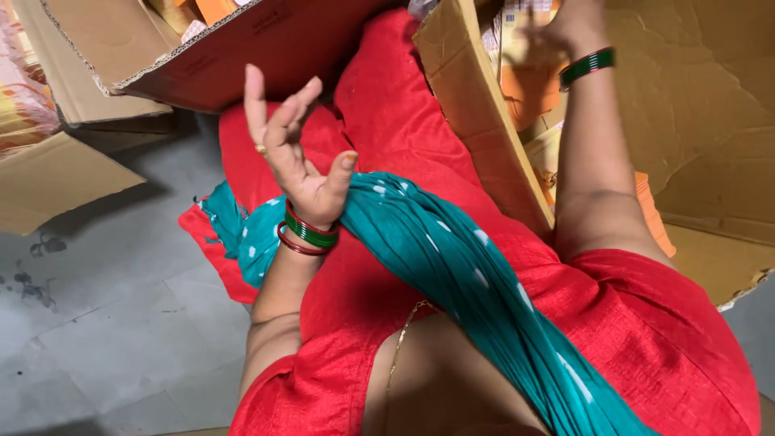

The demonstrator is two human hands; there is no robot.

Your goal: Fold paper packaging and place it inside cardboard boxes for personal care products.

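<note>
Seen from above, over a red garment (387,266) crossed by a teal white-spotted cloth (452,250). Left hand (295,149) lifted above the lap, fingers spread loosely and curled a little, palm empty, holding nothing; red and green bangles (307,232) at its wrist. Right hand (557,28) blurred, reaching into an open brown cardboard box (484,121) among orange and yellow packets (529,89); grip impossible to tell. Another open brown cardboard carton (161,48) beyond, well apart, on grey tiled floor (105,323).
</note>
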